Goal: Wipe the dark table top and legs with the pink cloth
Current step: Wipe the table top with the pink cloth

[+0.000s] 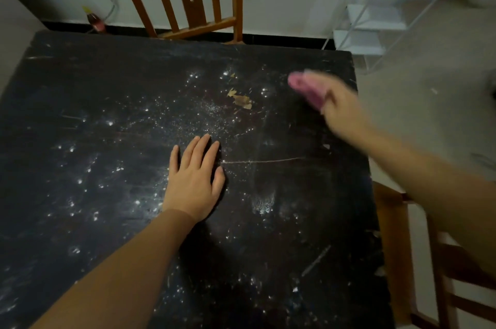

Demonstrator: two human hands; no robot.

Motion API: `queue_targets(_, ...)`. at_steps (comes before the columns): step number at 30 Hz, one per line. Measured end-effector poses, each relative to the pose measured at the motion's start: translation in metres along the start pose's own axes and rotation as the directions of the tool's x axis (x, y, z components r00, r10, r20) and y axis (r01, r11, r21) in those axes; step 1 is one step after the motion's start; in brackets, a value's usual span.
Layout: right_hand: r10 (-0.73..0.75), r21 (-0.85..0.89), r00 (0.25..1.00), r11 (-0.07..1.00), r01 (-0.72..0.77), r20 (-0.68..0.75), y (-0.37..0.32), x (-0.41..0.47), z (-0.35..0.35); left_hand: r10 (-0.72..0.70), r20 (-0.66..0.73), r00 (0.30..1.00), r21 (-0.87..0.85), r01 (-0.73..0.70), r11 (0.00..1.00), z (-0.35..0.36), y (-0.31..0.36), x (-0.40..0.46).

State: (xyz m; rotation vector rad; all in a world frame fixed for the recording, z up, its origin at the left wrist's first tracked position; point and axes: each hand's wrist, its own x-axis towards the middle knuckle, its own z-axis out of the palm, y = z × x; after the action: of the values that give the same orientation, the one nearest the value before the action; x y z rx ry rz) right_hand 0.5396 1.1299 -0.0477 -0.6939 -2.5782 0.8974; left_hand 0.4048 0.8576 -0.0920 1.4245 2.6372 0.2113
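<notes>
The dark table top (107, 119) fills most of the view, scratched and dotted with white specks and a few brown flakes near its middle. My left hand (194, 178) lies flat on the table near the centre, palm down, fingers together, holding nothing. My right hand (341, 106) is blurred near the table's far right corner and grips the bunched pink cloth (306, 85), which pokes out past the fingers on or just above the surface. The table legs are hidden.
A wooden chair (193, 6) stands against the table's far edge, and another wooden chair (402, 248) sits at the right edge. A white wire shelf rack (381, 12) stands at the back right. A bottle (94, 20) rests on the floor by the wall.
</notes>
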Motion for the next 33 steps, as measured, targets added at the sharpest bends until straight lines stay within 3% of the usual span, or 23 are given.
queue_targets(2, 0.149, -0.201, 0.986, 0.966, -0.161, -0.072, 0.051, 0.071, 0.005, -0.002, 0.007, 1.0, 0.012, 0.002, 1.0, 0.001, -0.001, 0.0)
queue_targets(5, 0.22, -0.234, 0.974, 0.946, -0.226, -0.049, 0.064, 0.127, 0.031, -0.009, 0.006, 1.0, 0.013, 0.009, 1.0, 0.001, 0.0, 0.0)
queue_targets(8, -0.031, -0.23, 0.988, 0.971, 0.065, 0.149, 0.009, 0.095, 0.061, -0.01, 0.0, 1.0, -0.017, 0.01, 1.0, 0.001, 0.001, 0.001)
queue_targets(10, -0.273, -0.193, 0.923, 0.924, 0.33, 0.272, -0.014, 0.03, 0.075, -0.015, -0.022, 1.0, -0.028, 0.015, 0.999, 0.001, 0.0, 0.001)
queue_targets(11, -0.322, -0.168, 0.884, 0.904, 0.393, 0.338, -0.019, -0.006, 0.078, -0.02, -0.03, 0.999, -0.031, 0.019, 0.999, 0.001, 0.0, 0.0)
queue_targets(14, -0.267, -0.04, 0.799, 0.939, 0.341, 0.539, -0.026, -0.087, 0.066, -0.025, -0.024, 0.999, -0.026, 0.024, 0.999, 0.0, 0.0, 0.0)
queue_targets(16, -0.342, 0.14, 0.792, 0.939, 0.315, 0.507, -0.044, -0.074, 0.042, -0.024, -0.023, 0.999, -0.031, 0.023, 0.999, -0.001, -0.001, -0.001)
queue_targets(18, -0.332, 0.131, 0.902, 0.943, 0.306, 0.276, -0.05, -0.014, 0.028, -0.016, -0.02, 1.0, -0.022, 0.016, 1.0, -0.001, -0.001, -0.002)
queue_targets(21, -0.045, -0.064, 0.998, 0.997, 0.047, 0.04, -0.029, 0.097, 0.028, -0.006, -0.022, 1.0, -0.009, 0.005, 1.0, 0.001, -0.001, -0.001)
queue_targets(23, 0.149, -0.134, 0.989, 0.98, -0.146, 0.013, -0.01, 0.136, 0.052, -0.015, -0.025, 1.0, -0.013, 0.015, 1.0, 0.003, -0.002, 0.001)
queue_targets(24, 0.161, -0.18, 0.986, 0.972, -0.152, 0.04, -0.01, 0.14, 0.068, -0.018, -0.03, 0.999, -0.012, 0.018, 1.0, 0.004, -0.002, 0.001)
queue_targets(26, -0.033, -0.185, 0.99, 0.981, 0.058, 0.134, -0.027, 0.12, 0.094, -0.009, -0.034, 0.999, -0.015, 0.009, 1.0, 0.004, -0.002, 0.0)
queue_targets(29, -0.289, -0.115, 0.913, 0.936, 0.333, 0.29, -0.053, 0.041, 0.111, -0.002, -0.061, 0.998, -0.104, -0.004, 0.995, -0.002, -0.001, 0.001)
queue_targets(33, -0.247, -0.022, 0.828, 0.954, 0.299, 0.504, -0.078, -0.067, 0.103, -0.15, -0.16, 0.976, -0.376, 0.081, 0.923, -0.018, -0.029, 0.0)
